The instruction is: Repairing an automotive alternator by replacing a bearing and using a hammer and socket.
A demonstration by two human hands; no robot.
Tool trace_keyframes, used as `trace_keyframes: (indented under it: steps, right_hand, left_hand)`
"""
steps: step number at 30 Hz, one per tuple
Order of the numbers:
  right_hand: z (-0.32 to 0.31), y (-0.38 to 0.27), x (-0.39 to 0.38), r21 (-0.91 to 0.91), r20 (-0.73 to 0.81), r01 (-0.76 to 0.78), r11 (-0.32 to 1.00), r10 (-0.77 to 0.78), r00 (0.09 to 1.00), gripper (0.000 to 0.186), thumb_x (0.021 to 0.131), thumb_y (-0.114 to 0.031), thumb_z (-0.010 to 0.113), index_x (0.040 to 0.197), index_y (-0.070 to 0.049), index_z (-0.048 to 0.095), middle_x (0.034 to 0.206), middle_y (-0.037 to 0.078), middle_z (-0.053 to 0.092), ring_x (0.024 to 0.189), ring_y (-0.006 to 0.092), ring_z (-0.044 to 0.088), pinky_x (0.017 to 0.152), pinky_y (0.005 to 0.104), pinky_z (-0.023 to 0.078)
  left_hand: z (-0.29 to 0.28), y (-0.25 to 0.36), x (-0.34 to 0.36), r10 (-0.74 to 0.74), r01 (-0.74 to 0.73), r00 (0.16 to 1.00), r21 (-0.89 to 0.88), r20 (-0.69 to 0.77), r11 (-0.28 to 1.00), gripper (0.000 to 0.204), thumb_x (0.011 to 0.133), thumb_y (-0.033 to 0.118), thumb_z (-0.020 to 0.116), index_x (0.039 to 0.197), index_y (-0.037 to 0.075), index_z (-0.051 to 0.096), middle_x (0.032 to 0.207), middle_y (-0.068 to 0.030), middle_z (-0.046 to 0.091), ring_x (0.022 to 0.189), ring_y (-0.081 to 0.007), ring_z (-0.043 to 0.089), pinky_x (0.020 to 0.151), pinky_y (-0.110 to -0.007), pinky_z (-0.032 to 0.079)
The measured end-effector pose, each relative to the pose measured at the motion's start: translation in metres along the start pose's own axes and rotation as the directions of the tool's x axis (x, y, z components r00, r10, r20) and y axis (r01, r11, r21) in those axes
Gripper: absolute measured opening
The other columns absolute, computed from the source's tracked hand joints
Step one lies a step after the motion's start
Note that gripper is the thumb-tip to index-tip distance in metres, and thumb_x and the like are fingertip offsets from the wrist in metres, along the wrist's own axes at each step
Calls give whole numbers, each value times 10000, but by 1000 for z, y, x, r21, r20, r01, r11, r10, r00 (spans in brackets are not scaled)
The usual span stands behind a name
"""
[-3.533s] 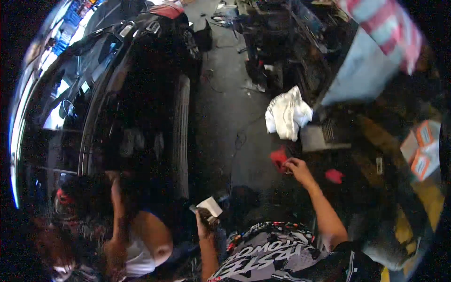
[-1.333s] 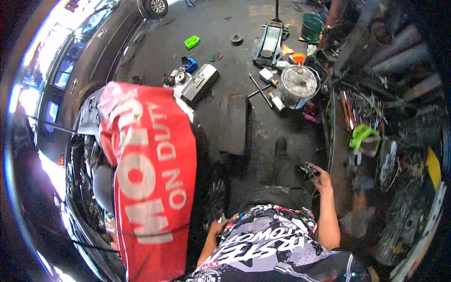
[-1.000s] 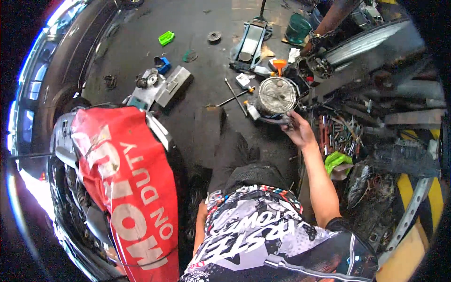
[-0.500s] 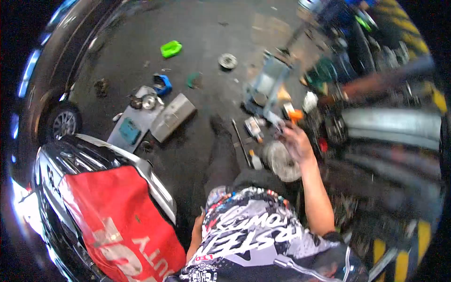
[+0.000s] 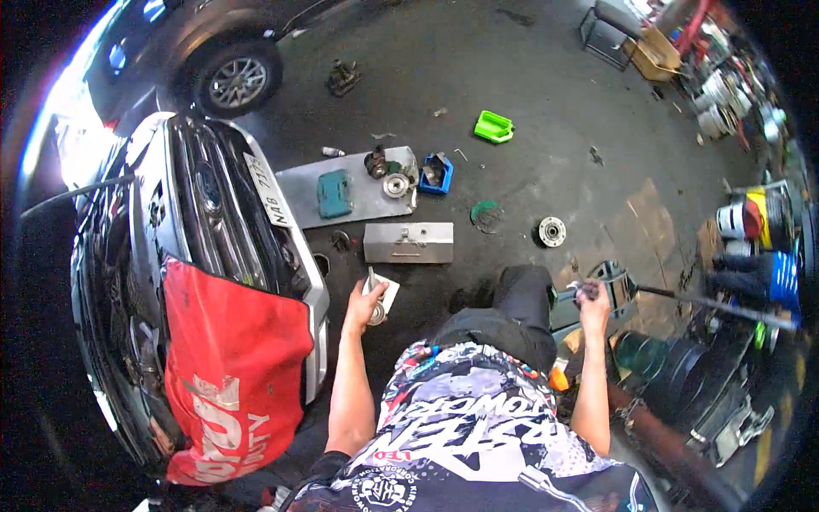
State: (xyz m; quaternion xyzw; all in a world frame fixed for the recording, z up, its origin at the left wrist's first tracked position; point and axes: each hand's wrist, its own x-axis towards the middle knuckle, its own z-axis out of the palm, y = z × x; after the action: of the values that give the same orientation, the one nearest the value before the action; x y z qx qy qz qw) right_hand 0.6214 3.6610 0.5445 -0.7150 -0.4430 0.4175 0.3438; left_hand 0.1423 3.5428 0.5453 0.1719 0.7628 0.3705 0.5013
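My left hand (image 5: 362, 305) is raised in front of the car's bumper, its fingers closed around a flat white piece (image 5: 389, 294) that looks like a card or small box. A round metallic shape shows just below that piece; I cannot tell whether it belongs to it. On the other side, my right hand (image 5: 595, 309) is closed over a small dark thing at its fingertips, too small to name. Behind the right hand, lower on the floor, stands a grey-blue floor jack (image 5: 610, 277) with a long handle. Nearest the left hand lies a closed grey metal toolbox (image 5: 409, 249).
A red cover (image 5: 239, 358) drapes the car front (image 5: 213, 205) at left. Beyond the toolbox, a grey board (image 5: 299, 192) bears a teal case (image 5: 335, 194) and metal parts. A blue container (image 5: 436, 174), green tray (image 5: 494, 127) and wheel hub (image 5: 551, 232) lie on the floor.
The view has swung to the left. My left hand, mostly hidden before, is now raised with the white piece. My right hand no longer appears over the bottles and round disc.
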Motion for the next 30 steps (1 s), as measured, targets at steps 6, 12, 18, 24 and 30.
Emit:
trace_keyframes:
  steps: [6, 12, 18, 24, 30]
  right_hand:
    - [19, -77, 171, 186, 185, -108, 977, 73, 980, 185, 822, -48, 648, 1002, -10, 636, 919, 34, 629, 797, 112, 577, 748, 247, 463]
    - [42, -195, 342, 447, 455, -222, 867, -7, 890, 284, 780, -38, 668, 1053, 34, 634, 932, 43, 641, 820, 106, 567, 732, 210, 420]
    - [115, -315, 477, 316, 623, -69, 946, -153, 767, 213, 827, -40, 641, 1033, 15, 656, 999, 77, 658, 914, 126, 589, 817, 233, 436]
    - [245, -429, 553, 342, 624, 352, 871, -491, 608, 161, 910, -136, 592, 1015, -45, 673, 987, 58, 666, 946, 130, 589, 835, 253, 432]
    - [358, -535, 615, 212, 752, 426, 880, -425, 504, 256, 895, -175, 632, 1099, -22, 652, 947, 29, 641, 840, 94, 556, 786, 231, 430]
  left_hand:
    - [57, -19, 65, -281, 268, 959, -192, -42, 944, 634, 739, 402, 736, 1148, -36, 528, 905, -129, 620, 686, -218, 643, 469, -351, 546]
    - [167, -24, 56, -742, 625, 656, -453, -136, 636, 538, 725, 396, 748, 1017, -39, 624, 861, -127, 661, 696, -226, 647, 582, -407, 534]
    - [263, 70, -11, 60, 1, 977, 288, -205, 958, 406, 876, 294, 537, 1252, 141, 539, 1125, -186, 628, 1012, -310, 611, 861, -363, 467]
    - [329, 57, 130, -689, 521, 724, -630, -32, 576, 546, 814, 455, 639, 1102, -8, 619, 1019, -150, 659, 880, -259, 636, 790, -353, 490]
    - [328, 126, 248, -737, 507, 671, -674, -84, 538, 500, 704, 510, 727, 887, 48, 669, 758, -43, 613, 578, -171, 536, 564, -311, 442]
